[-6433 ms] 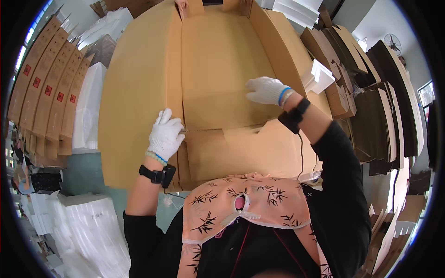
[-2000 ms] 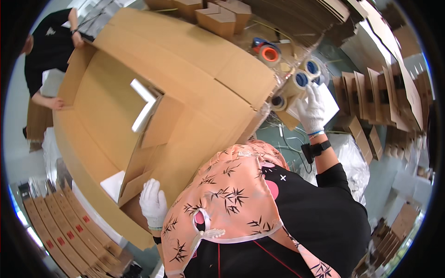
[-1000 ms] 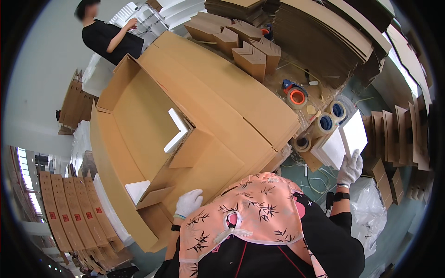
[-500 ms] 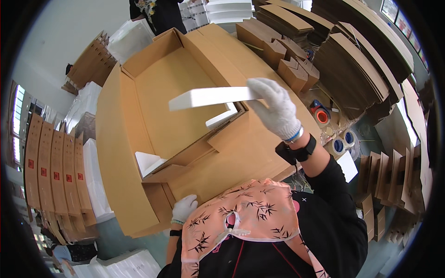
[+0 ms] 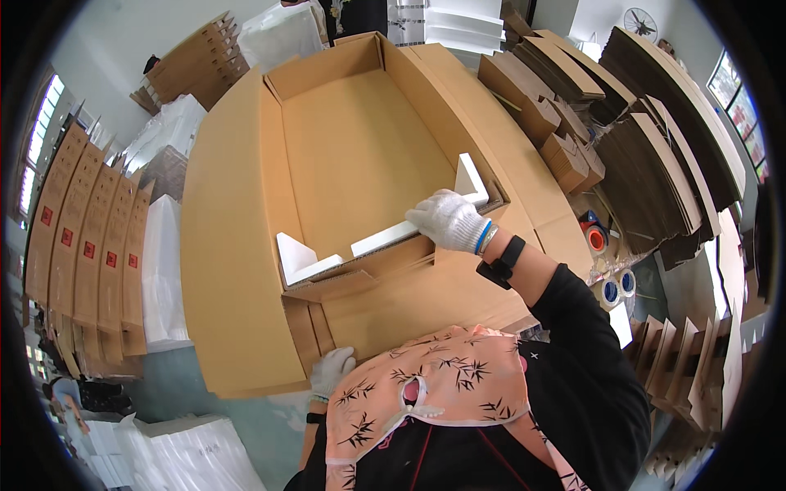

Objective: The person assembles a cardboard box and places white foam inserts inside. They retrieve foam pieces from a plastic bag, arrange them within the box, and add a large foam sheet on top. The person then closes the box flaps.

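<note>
A long open cardboard carton (image 5: 352,139) lies before me. My right hand (image 5: 449,221), in a white knit glove, is closed on a white foam strip (image 5: 383,238) lying along the inside of the carton's near wall; the glove hides its right end. White L-shaped foam corner pieces stand in the two near corners, a left corner piece (image 5: 299,260) and a right corner piece (image 5: 470,182). At the carton's near left edge, my gloved left hand (image 5: 332,372) is curled against the near flap (image 5: 393,307), its fingertips partly hidden.
Stacks of flat cardboard (image 5: 655,176) and folded cardboard pieces (image 5: 565,155) stand at the right. Tape rolls (image 5: 610,290) and a tape dispenser (image 5: 596,236) lie nearby. Packed cartons (image 5: 90,254) and white foam blocks (image 5: 166,278) line the left. Another person (image 5: 356,18) stands beyond the carton.
My right hand has lowered the foam strip from above the carton to its near wall, between the corner pieces. My left hand stays by the near flap. The view has shifted.
</note>
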Demonstrator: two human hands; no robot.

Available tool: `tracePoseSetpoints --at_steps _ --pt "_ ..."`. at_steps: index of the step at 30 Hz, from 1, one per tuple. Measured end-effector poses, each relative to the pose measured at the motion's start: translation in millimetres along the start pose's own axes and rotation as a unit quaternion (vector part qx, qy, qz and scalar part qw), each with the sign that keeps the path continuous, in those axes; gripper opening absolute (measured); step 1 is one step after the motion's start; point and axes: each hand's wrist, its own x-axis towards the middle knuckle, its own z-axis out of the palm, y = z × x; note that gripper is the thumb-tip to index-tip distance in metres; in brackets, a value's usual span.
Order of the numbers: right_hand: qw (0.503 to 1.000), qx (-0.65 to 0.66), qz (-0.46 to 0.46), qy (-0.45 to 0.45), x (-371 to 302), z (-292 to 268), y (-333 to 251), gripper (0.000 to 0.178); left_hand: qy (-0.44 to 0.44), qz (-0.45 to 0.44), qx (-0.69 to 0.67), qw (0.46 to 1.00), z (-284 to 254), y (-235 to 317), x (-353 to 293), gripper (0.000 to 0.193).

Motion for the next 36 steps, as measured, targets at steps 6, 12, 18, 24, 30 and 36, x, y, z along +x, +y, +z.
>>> tracePoseSetpoints --at_steps 6,12,18,24,30,36 --pt "0.977 -0.061 -0.044 0.198 -19 -2 -5 0.026 -0.106 -0.092 0.069 0.988 -29 43 30 0.020" --pt "0.967 0.009 0.006 0.256 -54 -37 -14 0.038 -0.056 -0.114 0.122 0.984 -17 48 24 0.024" --pt "0.961 -0.018 0.123 0.249 -150 -56 31 0.047 -0.053 -0.103 0.190 0.975 6 49 25 0.029" --pt "0.907 -0.109 0.261 0.312 -293 -120 125 0.044 -0.110 -0.120 0.221 0.962 26 105 43 0.027" --pt "0.658 -0.284 0.578 0.390 -546 -142 263 0.034 -0.250 -0.149 0.265 0.920 36 201 106 0.026" --pt "0.474 -0.223 0.826 0.209 -668 -159 336 0.060 -0.248 -0.089 0.286 0.921 50 227 120 0.027"
